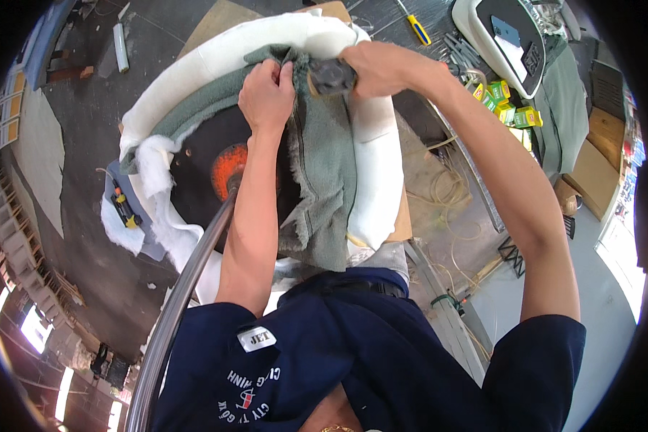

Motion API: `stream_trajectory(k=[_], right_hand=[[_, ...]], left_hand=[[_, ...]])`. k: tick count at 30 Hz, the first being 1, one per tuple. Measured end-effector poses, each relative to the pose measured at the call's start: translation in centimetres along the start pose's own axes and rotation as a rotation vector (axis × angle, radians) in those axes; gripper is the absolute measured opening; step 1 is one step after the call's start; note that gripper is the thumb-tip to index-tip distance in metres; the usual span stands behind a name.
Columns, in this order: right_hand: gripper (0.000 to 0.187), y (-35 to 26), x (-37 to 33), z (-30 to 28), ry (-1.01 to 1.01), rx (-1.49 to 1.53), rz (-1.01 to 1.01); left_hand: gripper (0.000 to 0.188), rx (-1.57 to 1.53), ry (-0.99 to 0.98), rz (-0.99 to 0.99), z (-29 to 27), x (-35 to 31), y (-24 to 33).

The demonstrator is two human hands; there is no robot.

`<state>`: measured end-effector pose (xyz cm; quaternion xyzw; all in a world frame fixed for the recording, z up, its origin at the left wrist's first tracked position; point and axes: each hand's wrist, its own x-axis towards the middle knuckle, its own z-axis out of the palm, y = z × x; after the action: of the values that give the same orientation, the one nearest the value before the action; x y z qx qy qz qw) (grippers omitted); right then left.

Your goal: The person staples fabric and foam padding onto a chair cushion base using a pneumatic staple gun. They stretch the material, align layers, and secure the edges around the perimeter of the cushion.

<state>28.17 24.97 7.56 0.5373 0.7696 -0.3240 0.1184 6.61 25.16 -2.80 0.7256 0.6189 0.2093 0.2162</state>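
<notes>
A curved, white padded seat frame [374,165] lies in front of me, with grey-green fabric [327,169] along its inner side. My left hand [268,93] is closed, pinching the bunched fabric at the far edge between thumb and fingers. Just right of it, my right hand [381,68] grips a dark staple gun [331,76], its head close against the fabric. A frayed, seamed length of the fabric hangs toward my waist. White wadding [153,164] shows loose at the left of the ring. The staple gun's nose is partly hidden.
A metal pole [187,288] with an orange base [229,167] stands left of my forearm. Yellow-green boxes [507,104], a screwdriver [418,30] and a white-rimmed panel with a phone [505,32] lie at the far right. Coiled hose [446,189] lies right. Cutters [124,209] rest left.
</notes>
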Motion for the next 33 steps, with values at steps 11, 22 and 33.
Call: stream_trajectory(k=[11,22,33], right_hand=[[0.042,4.3,-4.4,3.4,0.134,0.364,0.168],[0.042,5.4,-6.1,4.1,0.158,0.35,0.057],[0.032,-1.7,0.1,2.2,-0.065,-0.02,0.074]], left_hand=[[0.028,-0.036,-0.103,-0.106,-1.5,-0.7,1.9],[0.079,-0.174,-0.163,0.223,6.6,-14.0,8.3],[0.087,0.132,-0.206,0.221,3.8,-16.5,5.5]])
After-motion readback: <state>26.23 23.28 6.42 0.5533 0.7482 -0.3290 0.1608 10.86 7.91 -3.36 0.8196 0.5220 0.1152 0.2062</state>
